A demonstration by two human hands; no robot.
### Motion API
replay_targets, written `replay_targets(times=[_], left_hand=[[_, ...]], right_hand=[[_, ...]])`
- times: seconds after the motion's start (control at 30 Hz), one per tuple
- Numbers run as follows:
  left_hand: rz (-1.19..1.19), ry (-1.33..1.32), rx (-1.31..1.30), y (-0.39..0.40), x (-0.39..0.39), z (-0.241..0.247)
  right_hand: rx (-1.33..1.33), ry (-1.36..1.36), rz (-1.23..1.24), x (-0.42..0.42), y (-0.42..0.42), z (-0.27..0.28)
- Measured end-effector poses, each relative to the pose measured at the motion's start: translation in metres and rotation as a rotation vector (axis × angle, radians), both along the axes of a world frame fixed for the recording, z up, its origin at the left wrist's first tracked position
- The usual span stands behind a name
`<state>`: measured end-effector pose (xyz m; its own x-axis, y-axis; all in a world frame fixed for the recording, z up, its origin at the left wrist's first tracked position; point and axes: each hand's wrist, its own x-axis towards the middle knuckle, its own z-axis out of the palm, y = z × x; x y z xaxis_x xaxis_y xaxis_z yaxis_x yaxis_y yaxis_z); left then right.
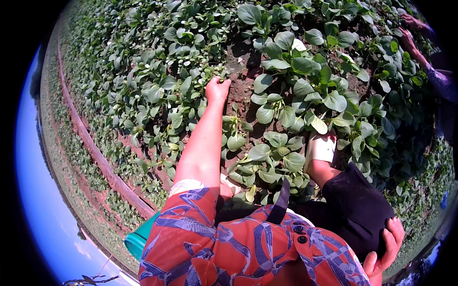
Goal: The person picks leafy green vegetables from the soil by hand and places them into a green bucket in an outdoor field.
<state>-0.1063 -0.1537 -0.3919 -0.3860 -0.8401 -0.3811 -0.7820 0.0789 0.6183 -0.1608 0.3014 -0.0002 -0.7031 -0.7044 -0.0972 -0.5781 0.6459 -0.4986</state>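
My left hand [217,89] reaches out low over the field with its fingers curled in among small-leaved plants [211,73]; the fingertips are partly hidden. Bare reddish soil [243,82] shows just right of it. Below the hand grows a broad-leaved green plant [236,141], close to my forearm. My right hand [386,245] rests on my bent knee [361,218] in dark trousers, its fingers spread and holding nothing. Larger leafy vegetable plants [307,68] stand in front of me, right of the soil strip.
Another person's hand [408,37] reaches into the leaves at the upper right. My light-coloured shoe [321,147] stands among the broad-leaved plants. Behind my left arm is a green plastic container [137,239]. A long brown strip [100,164] runs along the left, past dense foliage [143,53].
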Motion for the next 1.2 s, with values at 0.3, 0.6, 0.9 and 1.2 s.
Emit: replay_targets(times=[0.3, 0.6, 0.9, 1.2], left_hand=[[0.301, 0.425, 0.262, 0.012, -0.008, 0.02], [-0.729, -0.309, -0.448, 0.014, -0.067, 0.038], [-0.268, 0.194, 0.142, -0.008, -0.065, 0.017], [-0.756, -0.182, -0.345, 0.053, -0.03, 0.044]], right_hand=[[0.011, 0.002, -0.038, 0.0, 0.006, -0.001], [0.039, -0.003, -0.044, -0.002, 0.006, 0.001], [0.052, -0.014, -0.054, -0.002, 0.0, 0.001], [0.046, -0.018, -0.072, 0.002, -0.001, 0.002]])
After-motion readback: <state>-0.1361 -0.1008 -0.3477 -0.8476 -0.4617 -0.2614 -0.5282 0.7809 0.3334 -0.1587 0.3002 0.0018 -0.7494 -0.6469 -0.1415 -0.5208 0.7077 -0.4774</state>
